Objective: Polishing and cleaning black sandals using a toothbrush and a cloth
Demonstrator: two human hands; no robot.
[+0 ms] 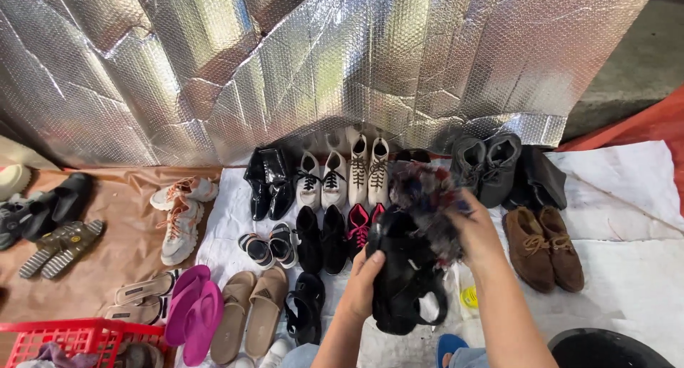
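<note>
Black shoe (402, 275) upright, long axis vertical, both hands.

Black shoes (405, 275) with a grey, red and blue flecked fur trim (425, 197) stand out against a white sheet (627, 268) and a shiny silver bubble-textured foil backdrop (285, 61). Brown suede shoes (543, 245), dark grey boots (486, 166), white sneakers with black laces (320, 178) and cream high-tops with tan laces (368, 167) lie around them. Magenta flip-flops (194, 312), beige slides (248, 312), a red basket (75, 337) and brown paper (107, 261) fill the left.
</note>
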